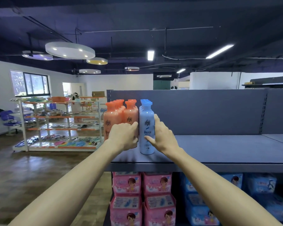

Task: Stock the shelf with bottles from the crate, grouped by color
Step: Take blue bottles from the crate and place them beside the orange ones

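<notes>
On the shelf [219, 147], the right hand [162, 137] grips the front blue bottle [147, 128]. At its 9 o'clock, the left hand [123, 136] curls round an orange bottle [130, 115].

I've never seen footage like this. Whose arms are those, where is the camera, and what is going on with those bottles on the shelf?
There is no machine here: the arms belong to a person wearing a wide-angle camera on the head, so you see roughly what they see, looking forward and down. They stand at a grey shop shelf. On it stand two rows of orange bottles and, right beside them, one row of blue bottles, so the colours are grouped. The left hand rests against the front orange bottle with its fingers curled. The right hand holds the front blue bottle, thumb across its front and fingers along its right side. Below are pink packs and blue packs.
</notes>
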A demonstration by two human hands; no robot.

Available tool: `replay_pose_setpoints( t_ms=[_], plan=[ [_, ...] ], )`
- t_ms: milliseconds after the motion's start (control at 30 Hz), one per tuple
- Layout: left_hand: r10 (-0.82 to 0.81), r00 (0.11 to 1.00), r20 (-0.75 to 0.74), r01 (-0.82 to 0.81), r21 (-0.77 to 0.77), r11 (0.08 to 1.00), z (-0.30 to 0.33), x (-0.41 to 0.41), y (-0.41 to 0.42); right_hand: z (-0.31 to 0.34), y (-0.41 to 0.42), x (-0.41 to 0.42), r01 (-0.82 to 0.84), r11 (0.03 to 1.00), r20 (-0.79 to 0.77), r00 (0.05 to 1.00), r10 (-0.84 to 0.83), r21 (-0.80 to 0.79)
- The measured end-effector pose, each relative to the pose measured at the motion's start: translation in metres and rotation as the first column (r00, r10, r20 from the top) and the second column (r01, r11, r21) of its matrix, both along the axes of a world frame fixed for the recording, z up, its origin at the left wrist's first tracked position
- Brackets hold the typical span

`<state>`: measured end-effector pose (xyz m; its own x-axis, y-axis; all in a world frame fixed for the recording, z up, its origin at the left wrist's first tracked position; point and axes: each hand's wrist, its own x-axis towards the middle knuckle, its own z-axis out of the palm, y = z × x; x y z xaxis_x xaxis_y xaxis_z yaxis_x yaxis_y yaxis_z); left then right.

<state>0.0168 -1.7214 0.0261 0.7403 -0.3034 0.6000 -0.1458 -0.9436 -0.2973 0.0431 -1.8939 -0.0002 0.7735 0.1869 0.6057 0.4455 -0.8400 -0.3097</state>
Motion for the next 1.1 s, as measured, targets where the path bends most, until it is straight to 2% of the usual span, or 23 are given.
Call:
replay_pose_setpoints(
  t_ms=[267,433,567,667,867,967,1100],
  plan=[
    [-0.065,0.998,-0.008,0.065,-0.021,0.998,-0.015,-0.023,-0.024,-0.006,-0.027,-0.032,-0.016,0.999,0.010,1.000,0.017,-0.045],
    [-0.240,0.969,0.055,0.242,-0.039,0.969,-0.088,-0.073,-0.048,-0.086,-0.076,-0.094,-0.098,0.991,0.061,0.993,0.103,-0.089],
    [-0.276,0.947,-0.162,0.278,-0.012,0.961,-0.160,-0.092,-0.077,-0.155,-0.109,-0.121,-0.065,0.988,-0.083,0.995,0.054,-0.139],
    [-0.268,0.939,-0.216,0.267,-0.032,0.963,-0.204,-0.099,-0.091,-0.190,-0.122,-0.135,-0.042,0.987,-0.143,0.990,0.019,-0.157],
    [-0.292,0.868,-0.401,0.268,-0.116,0.957,-0.295,-0.125,-0.121,-0.274,-0.149,-0.163,-0.026,0.992,-0.292,0.956,-0.011,-0.123],
    [-0.243,0.826,-0.509,0.204,-0.133,0.970,-0.338,-0.142,-0.132,-0.319,-0.161,-0.175,-0.029,0.995,-0.411,0.912,-0.012,-0.093],
    [-0.185,0.738,-0.649,0.145,-0.115,0.983,-0.400,-0.171,-0.144,-0.390,-0.176,-0.197,-0.044,0.989,-0.608,0.792,-0.050,-0.139]
  ],
)
